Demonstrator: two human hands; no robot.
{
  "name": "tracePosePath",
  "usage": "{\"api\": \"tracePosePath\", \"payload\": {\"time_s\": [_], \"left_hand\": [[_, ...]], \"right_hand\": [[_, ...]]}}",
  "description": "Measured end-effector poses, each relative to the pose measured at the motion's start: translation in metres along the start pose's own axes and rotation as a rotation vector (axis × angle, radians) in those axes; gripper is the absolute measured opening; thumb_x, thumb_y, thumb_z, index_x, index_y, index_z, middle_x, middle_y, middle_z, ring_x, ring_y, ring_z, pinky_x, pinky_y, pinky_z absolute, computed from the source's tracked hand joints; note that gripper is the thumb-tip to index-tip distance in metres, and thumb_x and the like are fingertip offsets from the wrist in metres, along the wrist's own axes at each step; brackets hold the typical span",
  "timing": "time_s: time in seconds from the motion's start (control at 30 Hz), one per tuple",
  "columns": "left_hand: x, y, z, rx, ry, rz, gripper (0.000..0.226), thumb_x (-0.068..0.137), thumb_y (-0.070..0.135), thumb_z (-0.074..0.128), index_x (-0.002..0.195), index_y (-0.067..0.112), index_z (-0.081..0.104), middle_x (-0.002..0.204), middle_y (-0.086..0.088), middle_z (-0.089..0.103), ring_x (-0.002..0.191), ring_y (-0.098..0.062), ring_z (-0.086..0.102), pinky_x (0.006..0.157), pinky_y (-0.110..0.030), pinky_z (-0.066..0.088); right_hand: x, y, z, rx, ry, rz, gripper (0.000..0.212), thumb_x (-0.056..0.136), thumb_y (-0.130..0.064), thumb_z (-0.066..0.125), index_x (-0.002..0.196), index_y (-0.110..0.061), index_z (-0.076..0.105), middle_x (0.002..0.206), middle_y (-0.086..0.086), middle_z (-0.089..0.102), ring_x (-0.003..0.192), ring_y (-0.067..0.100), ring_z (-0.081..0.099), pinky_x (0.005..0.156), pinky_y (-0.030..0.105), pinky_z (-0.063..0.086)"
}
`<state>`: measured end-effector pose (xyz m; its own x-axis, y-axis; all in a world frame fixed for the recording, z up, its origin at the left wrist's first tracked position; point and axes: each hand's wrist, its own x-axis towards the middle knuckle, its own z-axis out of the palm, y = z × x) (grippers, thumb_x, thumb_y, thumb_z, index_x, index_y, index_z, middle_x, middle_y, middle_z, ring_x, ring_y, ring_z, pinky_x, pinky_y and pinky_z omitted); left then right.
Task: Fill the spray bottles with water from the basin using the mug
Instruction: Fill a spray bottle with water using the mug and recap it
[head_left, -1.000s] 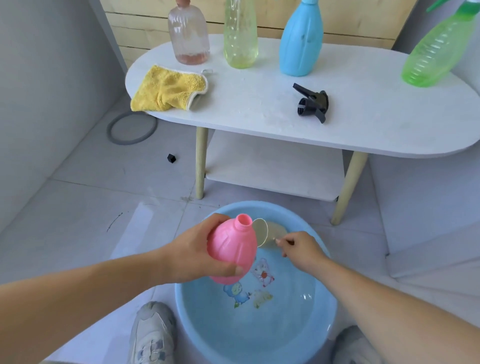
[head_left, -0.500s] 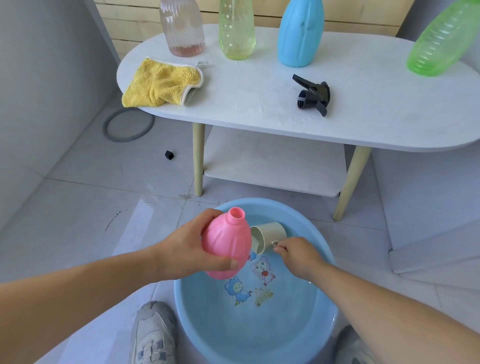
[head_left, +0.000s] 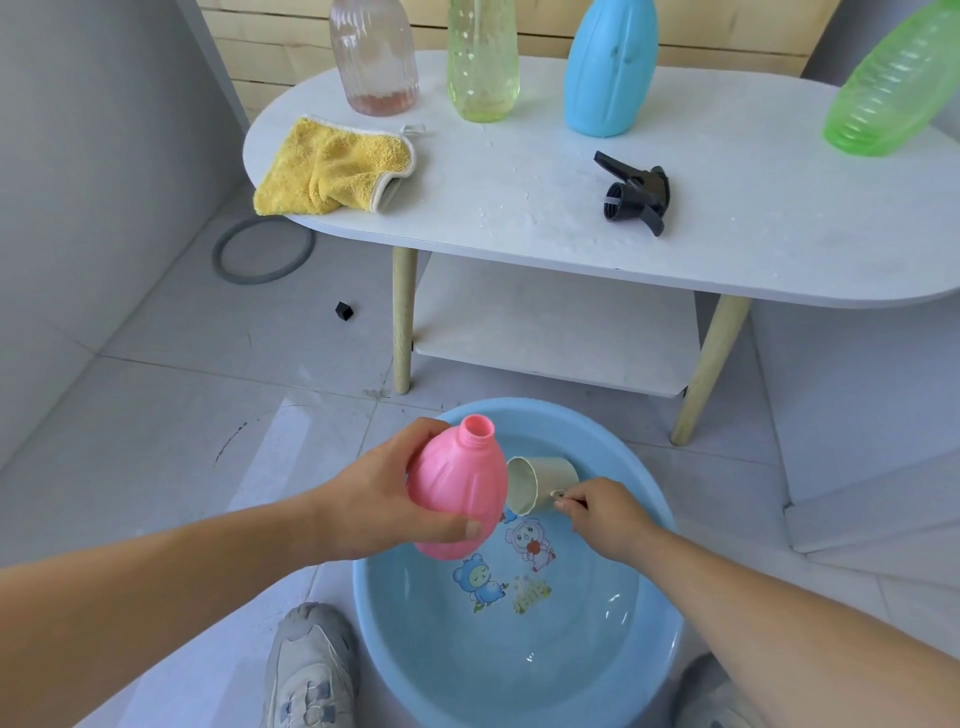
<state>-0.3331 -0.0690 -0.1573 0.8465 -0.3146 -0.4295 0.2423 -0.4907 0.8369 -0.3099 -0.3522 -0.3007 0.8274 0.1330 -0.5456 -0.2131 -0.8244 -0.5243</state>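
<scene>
On my feed the left grip (head_left: 384, 499) is wrapped round the belly of the pink bottle (head_left: 457, 499), thumb across its front, holding it tilted with the open neck toward 12 o'clock, over the blue basin (head_left: 613, 441) at 6 o'clock. The right grip (head_left: 605, 514) is narrow, pinching the handle of the beige mug (head_left: 540, 480), which lies sideways just beside the bottle at its 3 o'clock, mouth facing the bottle, above the water. On the desk (head_left: 727, 234) at 12 o'clock I see a blue bottle (head_left: 610, 73), a black trigger head (head_left: 636, 192) and a yellow cloth (head_left: 332, 169)
</scene>
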Motion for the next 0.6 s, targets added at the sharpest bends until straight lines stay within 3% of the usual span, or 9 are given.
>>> {"api": "tracePosePath", "payload": {"time_s": [0.1, 0.17, 0.3, 0.4, 0.5, 0.6], "left_hand": [[0.0, 0.002, 0.0, 0.01, 0.001, 0.005, 0.081, 0.067, 0.026, 0.098, 0.133, 0.04, 0.052, 0.119, 0.014, 0.067, 0.107, -0.001, 0.066, 0.086, -0.025, 0.061], [-0.001, 0.005, -0.001, 0.026, 0.002, 0.006, 0.079, 0.072, 0.022, 0.097, 0.134, 0.039, 0.051, 0.121, 0.012, 0.066, 0.106, 0.001, 0.066, 0.086, -0.025, 0.062], [-0.003, 0.01, -0.004, 0.043, 0.003, 0.021, 0.077, 0.071, 0.026, 0.097, 0.133, 0.039, 0.052, 0.121, 0.012, 0.067, 0.105, -0.002, 0.068, 0.087, -0.029, 0.063], [-0.006, 0.016, -0.006, 0.053, 0.01, 0.044, 0.077, 0.072, 0.024, 0.096, 0.133, 0.038, 0.051, 0.121, 0.012, 0.067, 0.105, -0.004, 0.068, 0.088, -0.03, 0.063], [-0.01, 0.024, -0.009, 0.063, 0.034, 0.063, 0.08, 0.064, 0.033, 0.098, 0.13, 0.039, 0.052, 0.118, 0.012, 0.067, 0.103, -0.005, 0.069, 0.088, -0.032, 0.063], [-0.014, 0.031, -0.012, 0.068, 0.046, 0.068, 0.078, 0.067, 0.032, 0.096, 0.13, 0.039, 0.051, 0.119, 0.01, 0.066, 0.106, -0.009, 0.068, 0.088, -0.036, 0.063]], "right_hand": [[-0.002, -0.004, -0.005, 0.133, 0.008, 0.027, 0.041, 0.1, -0.027, 0.055, 0.079, 0.007, 0.064, 0.067, -0.004, 0.064, 0.055, 0.012, 0.045, 0.056, 0.026, 0.038], [-0.006, -0.009, -0.01, 0.215, 0.017, 0.025, 0.038, 0.1, -0.029, 0.057, 0.083, 0.003, 0.07, 0.075, 0.008, 0.071, 0.055, 0.012, 0.046, 0.056, 0.024, 0.041], [-0.02, -0.021, -0.024, 0.334, 0.033, 0.006, 0.029, 0.098, -0.029, 0.06, 0.08, -0.011, 0.074, 0.069, -0.004, 0.071, 0.07, 0.021, 0.061, 0.073, 0.036, 0.054], [-0.034, -0.034, -0.043, 0.413, 0.049, 0.005, 0.027, 0.097, -0.029, 0.062, 0.079, -0.013, 0.074, 0.07, -0.003, 0.071, 0.086, 0.026, 0.072, 0.079, 0.03, 0.056], [-0.049, -0.048, -0.063, 0.506, 0.083, -0.021, 0.026, 0.097, -0.026, 0.064, 0.084, -0.007, 0.075, 0.07, 0.001, 0.071, 0.081, 0.02, 0.072, 0.091, 0.036, 0.057], [-0.07, -0.063, -0.086, 0.541, 0.125, -0.071, 0.025, 0.097, -0.023, 0.063, 0.083, -0.007, 0.075, 0.07, 0.004, 0.07, 0.079, 0.018, 0.07, 0.088, 0.027, 0.058]]}}
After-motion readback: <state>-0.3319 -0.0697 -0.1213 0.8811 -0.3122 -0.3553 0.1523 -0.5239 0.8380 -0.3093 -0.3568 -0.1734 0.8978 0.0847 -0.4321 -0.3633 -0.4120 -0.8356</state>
